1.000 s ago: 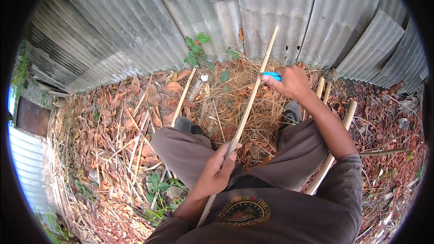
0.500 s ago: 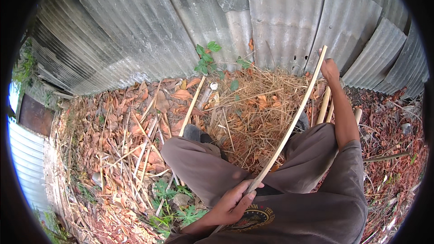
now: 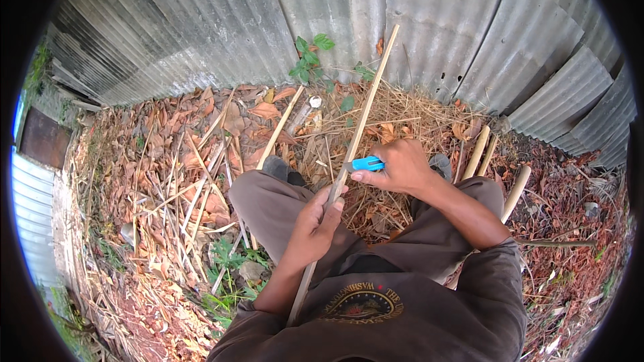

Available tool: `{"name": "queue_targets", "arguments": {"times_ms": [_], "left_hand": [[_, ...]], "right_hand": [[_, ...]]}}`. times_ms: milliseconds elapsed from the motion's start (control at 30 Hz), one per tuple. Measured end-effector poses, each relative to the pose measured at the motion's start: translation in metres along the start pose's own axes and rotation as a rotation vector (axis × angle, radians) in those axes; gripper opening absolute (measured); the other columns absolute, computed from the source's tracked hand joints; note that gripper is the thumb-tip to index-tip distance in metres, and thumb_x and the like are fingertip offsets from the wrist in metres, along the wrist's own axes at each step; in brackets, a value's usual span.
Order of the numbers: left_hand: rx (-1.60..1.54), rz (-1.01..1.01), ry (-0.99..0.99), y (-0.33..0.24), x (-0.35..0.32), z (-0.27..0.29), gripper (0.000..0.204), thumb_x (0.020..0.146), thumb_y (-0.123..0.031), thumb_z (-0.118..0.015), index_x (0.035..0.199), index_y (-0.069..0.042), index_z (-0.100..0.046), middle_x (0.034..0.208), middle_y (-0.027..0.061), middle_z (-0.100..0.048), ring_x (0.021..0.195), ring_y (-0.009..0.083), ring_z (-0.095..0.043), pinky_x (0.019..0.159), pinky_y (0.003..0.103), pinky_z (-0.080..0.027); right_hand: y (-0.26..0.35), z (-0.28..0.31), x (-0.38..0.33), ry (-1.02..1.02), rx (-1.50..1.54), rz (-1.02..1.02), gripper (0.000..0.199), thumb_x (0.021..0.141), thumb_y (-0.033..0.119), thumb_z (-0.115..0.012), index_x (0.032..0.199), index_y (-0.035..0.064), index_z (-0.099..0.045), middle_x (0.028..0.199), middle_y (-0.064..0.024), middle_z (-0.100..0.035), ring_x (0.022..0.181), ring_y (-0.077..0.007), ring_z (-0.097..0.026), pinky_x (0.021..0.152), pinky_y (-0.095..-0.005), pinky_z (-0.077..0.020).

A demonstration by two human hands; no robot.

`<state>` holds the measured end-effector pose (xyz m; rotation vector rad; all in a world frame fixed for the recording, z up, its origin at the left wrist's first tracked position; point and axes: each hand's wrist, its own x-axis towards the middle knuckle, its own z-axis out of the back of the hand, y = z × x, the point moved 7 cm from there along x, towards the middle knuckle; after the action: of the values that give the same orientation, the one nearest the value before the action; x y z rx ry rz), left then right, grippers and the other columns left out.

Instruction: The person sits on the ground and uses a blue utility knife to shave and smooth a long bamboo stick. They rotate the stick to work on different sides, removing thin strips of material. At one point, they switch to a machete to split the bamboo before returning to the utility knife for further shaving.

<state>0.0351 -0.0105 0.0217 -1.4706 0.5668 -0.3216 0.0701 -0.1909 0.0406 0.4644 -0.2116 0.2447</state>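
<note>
Corrugated grey metal sheeting [image 3: 221, 20] closes off this patch of ground, which is carpeted with dry brown leaves [image 3: 168, 161] and straw.

Nearest, the seated person's left hand [image 3: 315, 224] is wrapped tight around a long, thin, pale bamboo stick [image 3: 362, 114]. The stick runs from beside the dark shirt, up through that fist, and slants away over the knees until its tip shows against the wall.

Just beyond and to the right of the left hand, the right hand [image 3: 399, 167] is closed on a small knife with a bright blue handle [image 3: 367, 163]. The handle's end meets the stick directly above the left fist; the blade itself is hard to make out and may lie against the wood.

To the right of the right hand, past the knee, three thicker pale bamboo poles [image 3: 477, 151] lie side by side on the ground. To the left of both hands, split bamboo strips [image 3: 201, 194] are scattered across the leaves. Farther off, beyond the right hand, a small green leafy plant [image 3: 310, 57] grows at the foot of the sheeting.
</note>
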Motion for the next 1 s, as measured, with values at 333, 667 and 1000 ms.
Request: {"name": "queue_targets", "arguments": {"times_ms": [333,667,1000], "left_hand": [[0.281,-0.119,-0.065,-0.012,-0.004,0.009,0.03,0.099,-0.012,-0.049,0.126,0.0,-0.051,0.072,-0.006,-0.041,0.063,0.0028,-0.036,0.056,0.02,-0.032],[0.301,-0.124,-0.014,-0.017,-0.017,-0.001,0.03,0.099,-0.014,-0.048,0.126,0.0,-0.05,0.072,-0.0055,-0.04,0.066,0.0029,-0.036,0.059,0.019,-0.033],[0.148,-0.002,0.21,-0.01,-0.061,-0.028,0.032,0.1,-0.015,-0.047,0.128,0.0,-0.047,0.092,0.0022,-0.052,0.084,0.0082,-0.046,0.078,0.023,-0.038]], "right_hand": [[-0.054,0.001,0.034,-0.074,-0.076,-0.253,0.081,0.078,0.08,-0.044,0.062,0.0038,-0.066,0.049,-0.0178,-0.056,0.049,-0.0367,-0.06,0.049,-0.0473,-0.0474],[-0.096,0.015,0.048,-0.13,-0.188,-0.343,0.088,0.075,0.085,-0.039,0.065,0.002,-0.068,0.059,-0.0209,-0.061,0.063,-0.0375,-0.065,0.06,-0.0479,-0.0507],[-0.301,0.094,-0.012,-0.477,-0.134,-1.013,0.095,0.081,0.083,-0.025,0.078,-0.0016,-0.069,0.082,-0.0278,-0.066,0.088,-0.0385,-0.065,0.079,-0.0473,-0.0472]]}}
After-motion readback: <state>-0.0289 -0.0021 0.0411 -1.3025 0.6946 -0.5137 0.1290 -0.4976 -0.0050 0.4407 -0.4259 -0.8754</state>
